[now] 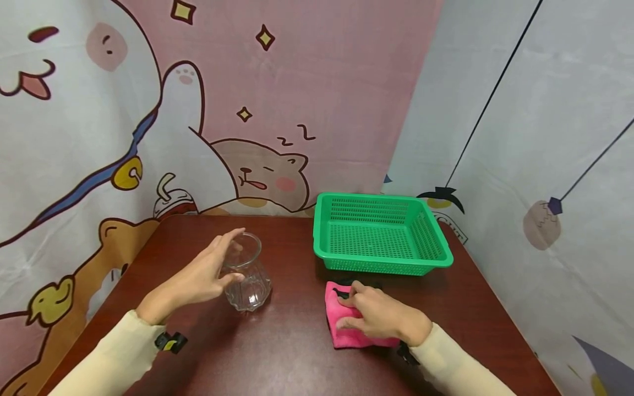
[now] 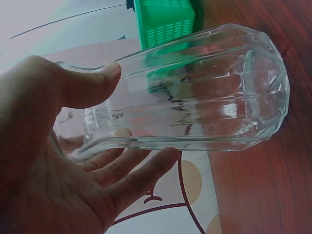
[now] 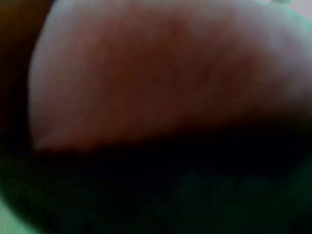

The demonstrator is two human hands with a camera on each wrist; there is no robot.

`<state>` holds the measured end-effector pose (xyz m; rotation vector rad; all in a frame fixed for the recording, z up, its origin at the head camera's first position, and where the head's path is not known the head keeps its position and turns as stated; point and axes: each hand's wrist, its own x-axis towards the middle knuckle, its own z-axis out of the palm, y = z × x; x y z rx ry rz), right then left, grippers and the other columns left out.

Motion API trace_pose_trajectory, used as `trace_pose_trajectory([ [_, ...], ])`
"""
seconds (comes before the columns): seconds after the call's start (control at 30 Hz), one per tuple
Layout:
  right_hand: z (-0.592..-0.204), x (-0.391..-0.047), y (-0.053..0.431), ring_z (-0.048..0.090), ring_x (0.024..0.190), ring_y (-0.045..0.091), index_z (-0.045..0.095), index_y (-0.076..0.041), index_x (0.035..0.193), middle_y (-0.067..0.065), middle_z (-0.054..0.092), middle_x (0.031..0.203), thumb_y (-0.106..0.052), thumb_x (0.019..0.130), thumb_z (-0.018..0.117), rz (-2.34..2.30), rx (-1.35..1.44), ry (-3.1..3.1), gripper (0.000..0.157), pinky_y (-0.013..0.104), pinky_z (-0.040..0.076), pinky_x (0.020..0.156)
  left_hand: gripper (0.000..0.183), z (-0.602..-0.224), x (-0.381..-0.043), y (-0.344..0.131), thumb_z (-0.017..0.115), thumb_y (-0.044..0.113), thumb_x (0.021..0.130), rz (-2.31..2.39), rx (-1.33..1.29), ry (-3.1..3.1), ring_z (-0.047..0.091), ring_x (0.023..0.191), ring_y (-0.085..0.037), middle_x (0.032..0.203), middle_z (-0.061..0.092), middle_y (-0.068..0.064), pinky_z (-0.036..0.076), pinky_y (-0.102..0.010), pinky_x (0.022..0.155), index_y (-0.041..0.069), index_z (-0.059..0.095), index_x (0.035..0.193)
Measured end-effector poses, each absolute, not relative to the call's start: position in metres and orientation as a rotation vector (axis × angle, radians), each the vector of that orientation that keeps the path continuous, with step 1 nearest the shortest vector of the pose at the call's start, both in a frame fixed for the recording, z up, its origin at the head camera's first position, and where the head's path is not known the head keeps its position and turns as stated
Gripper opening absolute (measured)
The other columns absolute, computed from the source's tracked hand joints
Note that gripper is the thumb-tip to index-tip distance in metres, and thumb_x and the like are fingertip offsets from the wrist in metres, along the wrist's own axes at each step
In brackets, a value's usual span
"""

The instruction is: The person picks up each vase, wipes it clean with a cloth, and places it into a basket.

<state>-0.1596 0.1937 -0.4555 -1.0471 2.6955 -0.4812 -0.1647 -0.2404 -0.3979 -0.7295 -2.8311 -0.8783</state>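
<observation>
A clear glass vase (image 1: 250, 289) with a faceted body and a narrower neck stands on the table. My left hand (image 1: 210, 269) is at its neck, fingers reaching past the rim and thumb in front, held wide apart. In the left wrist view, the thumb and fingers (image 2: 141, 178) lie on either side of the glass. My right hand (image 1: 378, 313) is over a folded pink cloth (image 1: 342, 313) with black parts, its fingers bent down toward it and its thumb apart. The right wrist view is dark and blurred.
A green plastic basket (image 1: 381, 264) with slotted walls stands behind the pink cloth, toward the back right. The dark red-brown table (image 1: 287, 352) meets a cartoon-printed fabric backdrop (image 1: 342, 99) at the back and sides.
</observation>
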Motion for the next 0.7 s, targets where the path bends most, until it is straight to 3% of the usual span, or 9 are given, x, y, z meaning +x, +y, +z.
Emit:
trace_pose_trajectory([
  [0.07,-0.455,-0.163,0.195,0.053,0.087,0.006,0.091,-0.013,0.123,0.002,0.068,0.103,-0.051,0.115,0.071,-0.521,-1.016,2.694,0.044,0.029,0.051,0.077,0.099,-0.398,-0.165,-0.241,0.093,0.01,0.1,-0.882,-0.725,-2.836,0.071,0.117,-0.029,0.148,0.066,-0.023,0.059,-0.032,0.083,0.011,0.032,0.178],
  [0.17,-0.456,-0.168,0.197,0.048,0.081,0.004,0.092,-0.014,0.115,-0.002,0.066,0.091,-0.035,0.119,0.069,-0.561,-1.052,2.698,0.031,0.023,0.048,0.071,0.099,-0.4,-0.165,-0.241,0.093,0.01,0.099,-0.878,-0.725,-2.835,0.072,0.121,-0.032,0.148,0.067,-0.022,0.059,-0.033,0.084,0.011,0.032,0.177],
  [0.23,-0.456,-0.171,0.199,0.045,0.078,0.001,0.091,-0.01,0.122,0.002,0.08,0.1,-0.017,0.115,0.074,-0.576,-1.101,2.703,0.02,0.02,0.046,0.068,0.099,-0.4,-0.165,-0.241,0.093,0.01,0.099,-0.875,-0.729,-2.835,0.072,0.122,-0.033,0.147,0.067,-0.022,0.058,-0.033,0.084,0.01,0.032,0.177],
  [0.33,-0.454,-0.174,0.201,0.037,0.076,-0.001,0.083,-0.002,0.139,0.007,0.081,0.094,0.009,0.106,0.071,-0.601,-1.142,2.702,0.038,0.017,0.039,0.065,0.1,-0.399,-0.165,-0.241,0.093,0.01,0.099,-0.876,-0.73,-2.836,0.072,0.119,-0.031,0.147,0.067,-0.022,0.058,-0.033,0.084,0.01,0.032,0.177],
  [0.4,-0.452,-0.177,0.203,0.03,0.073,-0.001,0.086,0.003,0.13,0.008,0.083,0.093,0.019,0.1,0.064,-0.626,-1.151,2.705,0.04,0.018,0.033,0.064,0.1,-0.399,-0.166,-0.241,0.093,0.011,0.099,-0.88,-0.726,-2.84,0.071,0.116,-0.029,0.147,0.067,-0.022,0.058,-0.032,0.083,0.011,0.031,0.178],
  [0.47,-0.45,-0.179,0.204,0.028,0.07,-0.001,0.085,0.007,0.124,0.009,0.077,0.083,0.021,0.099,0.062,-0.642,-1.15,2.709,0.037,0.018,0.031,0.064,0.1,-0.398,-0.166,-0.241,0.094,0.012,0.099,-0.887,-0.722,-2.842,0.072,0.116,-0.028,0.147,0.067,-0.021,0.059,-0.032,0.083,0.011,0.032,0.178],
  [0.6,-0.446,-0.184,0.207,0.039,0.07,-0.002,0.086,0.006,0.118,0.008,0.084,0.099,0.011,0.104,0.074,-0.692,-1.135,2.746,0.02,0.018,0.041,0.063,0.1,-0.398,-0.166,-0.241,0.094,0.012,0.099,-0.887,-0.719,-2.845,0.072,0.116,-0.026,0.147,0.067,-0.02,0.06,-0.033,0.084,0.012,0.032,0.178],
  [0.67,-0.444,-0.187,0.208,0.049,0.075,-0.001,0.082,0.0,0.14,0.002,0.075,0.089,0.005,0.105,0.079,-0.697,-1.137,2.789,0.036,0.018,0.048,0.066,0.1,-0.398,-0.166,-0.242,0.094,0.011,0.099,-0.888,-0.716,-2.84,0.071,0.115,-0.025,0.147,0.067,-0.02,0.061,-0.033,0.084,0.012,0.032,0.178],
  [0.7,-0.442,-0.188,0.209,0.051,0.078,-0.001,0.083,-0.001,0.139,0.0,0.076,0.093,0.003,0.105,0.08,-0.708,-1.146,2.809,0.035,0.019,0.05,0.066,0.101,-0.399,-0.166,-0.242,0.094,0.011,0.099,-0.886,-0.714,-2.839,0.071,0.114,-0.024,0.147,0.067,-0.02,0.061,-0.033,0.084,0.012,0.032,0.178],
])
